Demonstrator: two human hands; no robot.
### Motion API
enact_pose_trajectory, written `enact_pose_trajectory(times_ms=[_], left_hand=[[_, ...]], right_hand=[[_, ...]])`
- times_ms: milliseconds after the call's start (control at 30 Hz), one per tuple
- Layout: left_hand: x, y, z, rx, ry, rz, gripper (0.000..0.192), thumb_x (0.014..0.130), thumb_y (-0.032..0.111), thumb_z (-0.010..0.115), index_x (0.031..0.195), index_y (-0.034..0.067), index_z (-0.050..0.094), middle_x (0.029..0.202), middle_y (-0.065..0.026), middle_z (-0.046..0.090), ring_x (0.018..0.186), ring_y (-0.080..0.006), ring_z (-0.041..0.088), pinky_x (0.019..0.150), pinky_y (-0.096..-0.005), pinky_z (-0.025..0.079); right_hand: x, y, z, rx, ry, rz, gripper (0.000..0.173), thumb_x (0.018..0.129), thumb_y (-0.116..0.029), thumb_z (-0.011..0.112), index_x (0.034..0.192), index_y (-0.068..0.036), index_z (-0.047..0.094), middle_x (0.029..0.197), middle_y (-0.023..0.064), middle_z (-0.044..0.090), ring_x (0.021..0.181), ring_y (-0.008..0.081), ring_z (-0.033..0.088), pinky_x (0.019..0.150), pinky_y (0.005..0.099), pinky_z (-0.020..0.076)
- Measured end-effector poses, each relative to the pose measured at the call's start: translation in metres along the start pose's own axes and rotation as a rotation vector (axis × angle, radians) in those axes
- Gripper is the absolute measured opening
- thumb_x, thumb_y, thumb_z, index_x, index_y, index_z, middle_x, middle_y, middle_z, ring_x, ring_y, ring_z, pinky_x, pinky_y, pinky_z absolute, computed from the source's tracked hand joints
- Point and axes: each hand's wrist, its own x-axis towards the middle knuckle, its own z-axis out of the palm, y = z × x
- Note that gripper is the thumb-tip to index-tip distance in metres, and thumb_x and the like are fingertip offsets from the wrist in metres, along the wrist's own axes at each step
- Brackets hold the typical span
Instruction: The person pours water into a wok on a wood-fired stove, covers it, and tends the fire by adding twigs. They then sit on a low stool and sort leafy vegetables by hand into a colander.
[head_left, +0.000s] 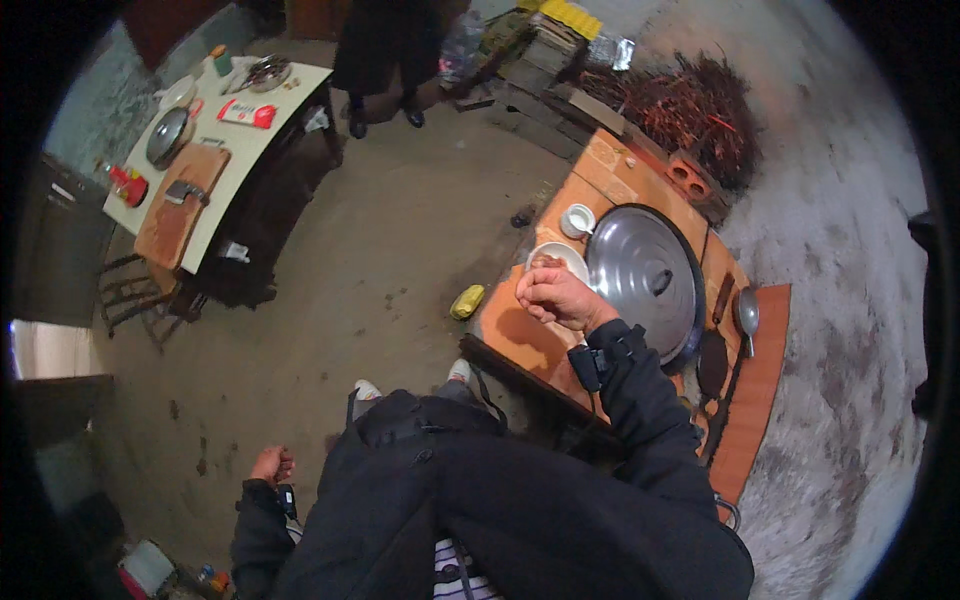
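Note:
My right hand (559, 296) is raised with its fingers curled, just in front of a white bowl (574, 255) with some brownish food in it. Whether anything is pinched in those fingers cannot be made out. Behind it, a large domed metal lid (630, 247) covers a pan set into the tiled stove (517, 322). A small white cup (577, 220) with white contents and a spoon stands beside the lid. Low at my other side hangs my left hand (274, 463), away from any object, its fingers loosely bent and seemingly holding nothing.
A metal ladle (747, 311) lies at the stove's far side. Behind the stove is a heap of twigs (705, 120). A yellow packet (468, 301) lies on the floor. Across the room, a table (300, 90) bears a cutting board (169, 232) and cleaver (184, 192). Another person (386, 52) stands nearby.

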Motion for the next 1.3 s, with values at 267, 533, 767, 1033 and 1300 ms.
enact_pose_trajectory(times_ms=[267, 533, 767, 1033, 1300], left_hand=[[0.005, -0.037, -0.088, -0.180, 0.008, 0.037, 0.025, 0.089, 0.024, 0.046, 0.107, 0.007, 0.052, 0.082, -0.0065, 0.057, 0.062, -0.0153, 0.059, 0.047, -0.0268, 0.047], [-0.026, -0.077, -0.102, -0.310, 0.084, 0.022, 0.024, 0.089, 0.024, 0.047, 0.107, 0.009, 0.053, 0.082, -0.0025, 0.059, 0.063, -0.0148, 0.061, 0.046, -0.0266, 0.047], [-0.033, -0.117, -0.109, -0.381, 0.129, -0.010, 0.024, 0.090, 0.027, 0.047, 0.106, 0.010, 0.053, 0.084, -0.0028, 0.059, 0.067, -0.0156, 0.061, 0.048, -0.0282, 0.046], [-0.035, -0.077, -0.113, -0.421, 0.160, 0.033, 0.020, 0.088, 0.026, 0.050, 0.100, 0.010, 0.052, 0.083, -0.0038, 0.058, 0.067, -0.0153, 0.060, 0.049, -0.0274, 0.046], [-0.045, -0.007, -0.113, -0.378, 0.146, 0.118, 0.021, 0.089, 0.025, 0.049, 0.103, 0.009, 0.053, 0.086, -0.0050, 0.059, 0.067, -0.0160, 0.061, 0.049, -0.0279, 0.047]], right_hand=[[0.125, 0.078, 0.040, -0.800, 0.274, 0.235, 0.019, 0.079, -0.021, 0.064, 0.077, -0.002, 0.063, 0.068, 0.0078, 0.060, 0.056, 0.0140, 0.057, 0.047, 0.0269, 0.0417], [0.188, 0.111, 0.046, -1.182, 0.200, 0.206, 0.026, 0.076, -0.020, 0.069, 0.074, 0.004, 0.062, 0.071, 0.0128, 0.062, 0.062, 0.0218, 0.060, 0.052, 0.0355, 0.0457], [0.212, 0.086, 0.083, -0.161, -0.035, 0.297, 0.008, 0.090, -0.007, 0.053, 0.090, -0.002, 0.059, 0.076, 0.0034, 0.059, 0.058, 0.0074, 0.050, 0.044, 0.0204, 0.0370], [0.236, 0.060, 0.096, -0.028, -0.101, 0.245, 0.007, 0.087, -0.005, 0.053, 0.092, -0.003, 0.058, 0.080, 0.0037, 0.061, 0.059, 0.0096, 0.051, 0.045, 0.0208, 0.0381], [0.248, 0.062, 0.074, -0.154, 0.006, 0.228, 0.006, 0.085, -0.008, 0.052, 0.086, -0.005, 0.057, 0.074, 0.0053, 0.061, 0.055, 0.0110, 0.054, 0.042, 0.0246, 0.0384]])
